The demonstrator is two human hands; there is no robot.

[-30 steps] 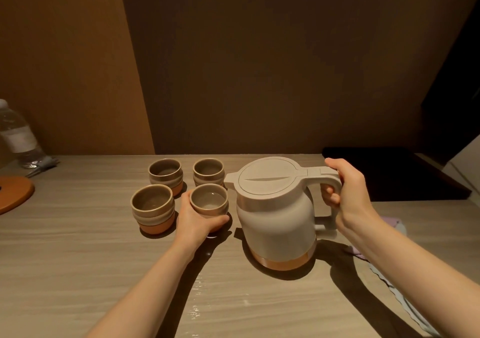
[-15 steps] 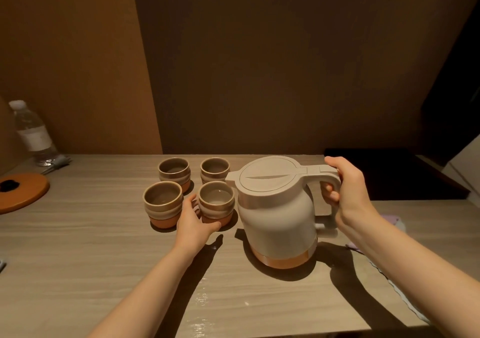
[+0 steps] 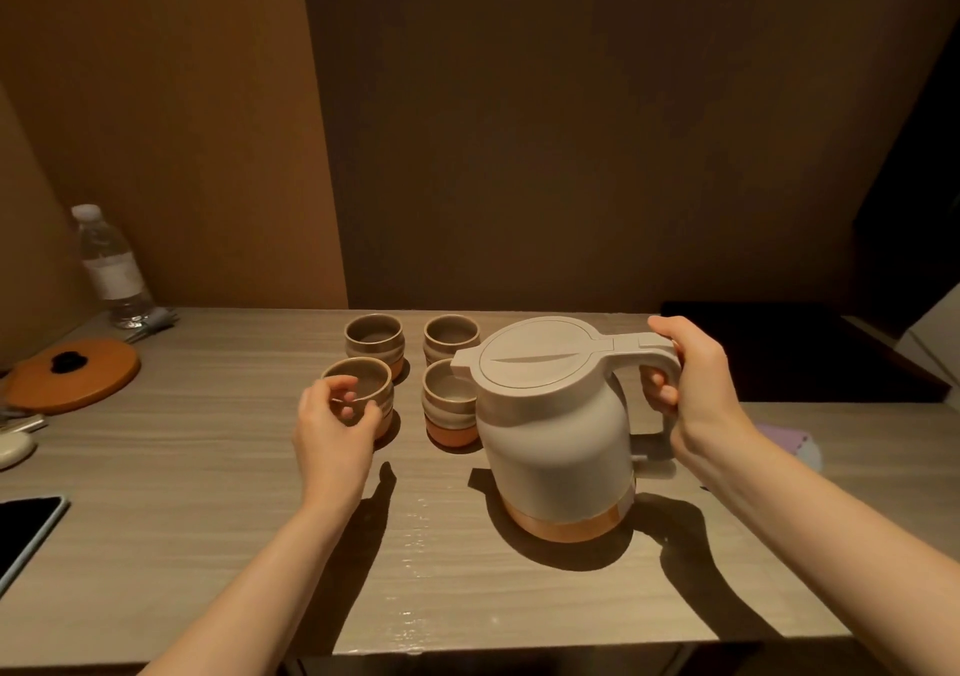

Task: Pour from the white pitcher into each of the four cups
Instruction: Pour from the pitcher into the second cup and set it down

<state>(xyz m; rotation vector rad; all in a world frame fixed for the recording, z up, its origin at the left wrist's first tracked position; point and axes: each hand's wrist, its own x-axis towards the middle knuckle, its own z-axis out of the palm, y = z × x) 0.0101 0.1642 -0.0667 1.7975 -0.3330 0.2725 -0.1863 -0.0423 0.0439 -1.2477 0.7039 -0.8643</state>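
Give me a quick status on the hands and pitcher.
Right hand grips white pitcher handle, pitcher upright on table. Left hand curled at near-left cup. Nothing blocking the cups.

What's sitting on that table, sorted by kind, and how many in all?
Cups: 4
White pitcher: 1
Water bottle: 1
Orange round lid: 1
Dark phone or tablet at the left edge: 1
Total: 8

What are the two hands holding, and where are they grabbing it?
The right hand grips the white pitcher by its handle. The left hand curls round the near side of the front-left cup, at its rim.
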